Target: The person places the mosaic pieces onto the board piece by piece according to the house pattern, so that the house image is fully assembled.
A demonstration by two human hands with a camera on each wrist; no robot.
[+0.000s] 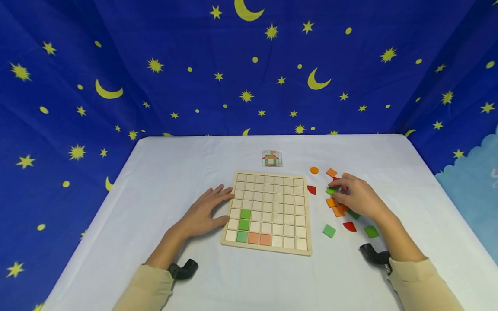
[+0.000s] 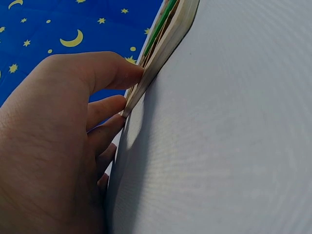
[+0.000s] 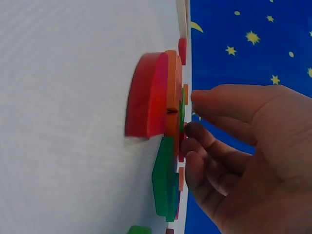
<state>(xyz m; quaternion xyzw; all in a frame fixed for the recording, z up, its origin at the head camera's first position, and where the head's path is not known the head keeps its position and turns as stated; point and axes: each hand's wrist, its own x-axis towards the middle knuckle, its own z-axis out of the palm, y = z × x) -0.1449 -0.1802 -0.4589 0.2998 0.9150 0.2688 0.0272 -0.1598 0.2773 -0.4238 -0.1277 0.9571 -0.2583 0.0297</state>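
A light wooden grid board (image 1: 268, 250) lies on the table. In its left part, a column of three green tiles (image 1: 244, 224) meets two orange tiles (image 1: 253, 238) along the bottom row. My left hand (image 1: 204, 212) is at the board's left edge, thumb and fingertips touching its side; the left wrist view shows the thumb (image 2: 127, 74) right at the rim. To the right, my right hand (image 1: 358, 196) hovers over a loose pile of pieces, fingers loosely bent around a bright green tile (image 1: 331, 191). Nothing shows pinched between its fingers in the right wrist view.
A small pattern card (image 1: 272, 158) lies behind the board. Around the pile are an orange disc (image 1: 314, 170), red quarter-round pieces (image 1: 349, 226), orange tiles (image 1: 337, 211) and green tiles (image 1: 329, 231). A blue star-and-moon cloth (image 1: 202, 95) hangs behind the table.
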